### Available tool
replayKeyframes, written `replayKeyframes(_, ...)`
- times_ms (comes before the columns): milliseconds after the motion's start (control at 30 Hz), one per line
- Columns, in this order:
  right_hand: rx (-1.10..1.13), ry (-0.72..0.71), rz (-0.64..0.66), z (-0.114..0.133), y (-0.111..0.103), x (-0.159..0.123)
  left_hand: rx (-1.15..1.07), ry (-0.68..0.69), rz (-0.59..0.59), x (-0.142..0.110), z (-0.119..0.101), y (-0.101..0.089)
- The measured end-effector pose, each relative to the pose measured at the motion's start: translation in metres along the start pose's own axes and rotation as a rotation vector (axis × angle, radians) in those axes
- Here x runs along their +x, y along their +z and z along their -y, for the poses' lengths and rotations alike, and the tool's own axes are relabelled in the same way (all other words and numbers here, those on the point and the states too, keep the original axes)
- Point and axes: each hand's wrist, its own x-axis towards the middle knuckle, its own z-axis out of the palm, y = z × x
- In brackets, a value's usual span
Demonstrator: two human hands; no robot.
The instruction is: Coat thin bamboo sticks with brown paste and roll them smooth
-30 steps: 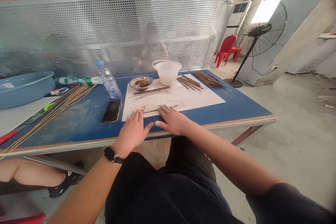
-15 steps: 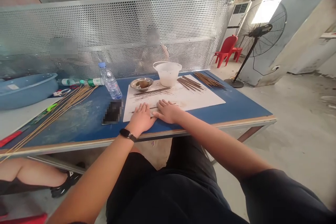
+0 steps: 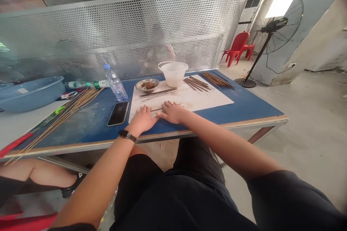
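Note:
My left hand (image 3: 142, 118) lies flat, palm down, on the near left part of a white board (image 3: 214, 101). Beside it my right hand (image 3: 172, 112) is also flat, fingers stretched out and thumb pointing at the left hand. A thin brown stick (image 3: 156, 109), like an incense stick, runs crosswise under both hands; its middle shows in the gap and the rest is mostly covered. Beyond the hands lie several thin dark sticks (image 3: 158, 94), a metal bowl (image 3: 138, 86) with a brown lump (image 3: 148, 85), and thicker brown sticks (image 3: 197, 84).
A white plastic bucket (image 3: 173, 75) stands at the board's back edge. Left are a phone (image 3: 118, 113), a water bottle (image 3: 116, 83), long thin canes (image 3: 56, 122) and a blue basin (image 3: 29, 95). A perforated metal screen (image 3: 121, 25) borders the table's back. A person's leg (image 3: 40, 175) is at lower left.
My left hand has shifted slightly left, and more of the stick shows between the hands. The right hand stays nearly in place. The view has tilted a little.

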Motion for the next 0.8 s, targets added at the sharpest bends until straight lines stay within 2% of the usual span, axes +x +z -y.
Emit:
replayKeyframes(67,-0.006,-0.013,0.016,-0.004,-0.002,0.007,0.0,0.001,0.008,0.006,0.005,-0.004)
replayKeyframes(133,-0.01,-0.026,0.02,-0.007,-0.002,0.002,0.011,0.02,-0.02,0.0,0.007,-0.002)
replayKeyframes(300,0.011,-0.085,-0.018,-0.005,0.008,-0.037,0.037,0.061,-0.116,-0.041,0.005,0.017)
replayKeyframes(400,0.01,-0.094,-0.031,0.0,0.013,-0.05,0.025,0.082,-0.144,-0.054,0.006,0.023)
replayKeyframes(467,0.006,-0.072,-0.029,0.002,0.013,-0.045,0.019,0.075,-0.14,-0.05,0.009,0.022)
replayKeyframes(667,0.009,0.028,-0.03,0.001,0.008,-0.005,-0.001,-0.003,-0.095,-0.013,0.023,0.004)
replayKeyframes(800,-0.002,0.02,-0.011,0.0,0.006,-0.008,0.038,0.03,-0.096,-0.019,0.03,0.006)
